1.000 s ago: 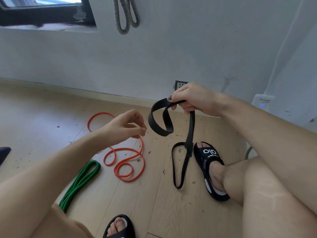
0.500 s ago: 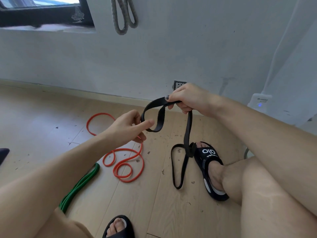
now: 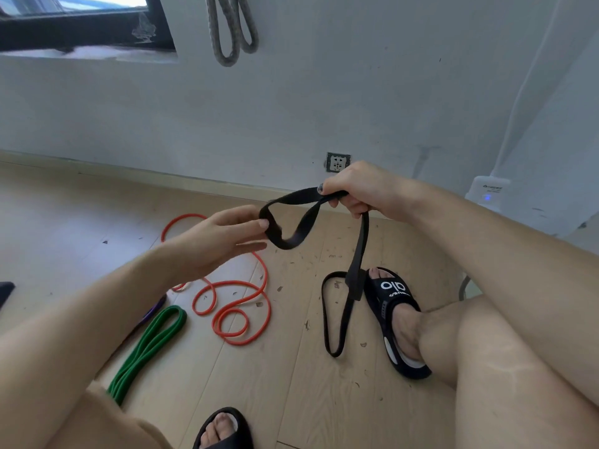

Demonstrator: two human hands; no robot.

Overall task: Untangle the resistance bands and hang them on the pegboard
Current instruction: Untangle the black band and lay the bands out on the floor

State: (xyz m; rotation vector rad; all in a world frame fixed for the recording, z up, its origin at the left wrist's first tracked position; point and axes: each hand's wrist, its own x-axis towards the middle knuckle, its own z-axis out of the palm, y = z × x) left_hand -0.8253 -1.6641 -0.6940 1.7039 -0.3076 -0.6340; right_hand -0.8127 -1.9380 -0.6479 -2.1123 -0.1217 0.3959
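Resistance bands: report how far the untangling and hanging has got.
Done: a grey band hangs on the wall; the pegboard itself is out of view. In hand: the right hand grips the black band, its lower loop on the floor, while the open left hand touches its raised loop. Left: the coiled orange band, green band and a partly hidden purple band lie on the floor.

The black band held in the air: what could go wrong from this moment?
1. The black band looks twisted below the right hand, and its lower loop lies beside the sandal; lifting could snag it there.
2. The left hand only touches the upper loop with straight fingers, so the loop might slip away.
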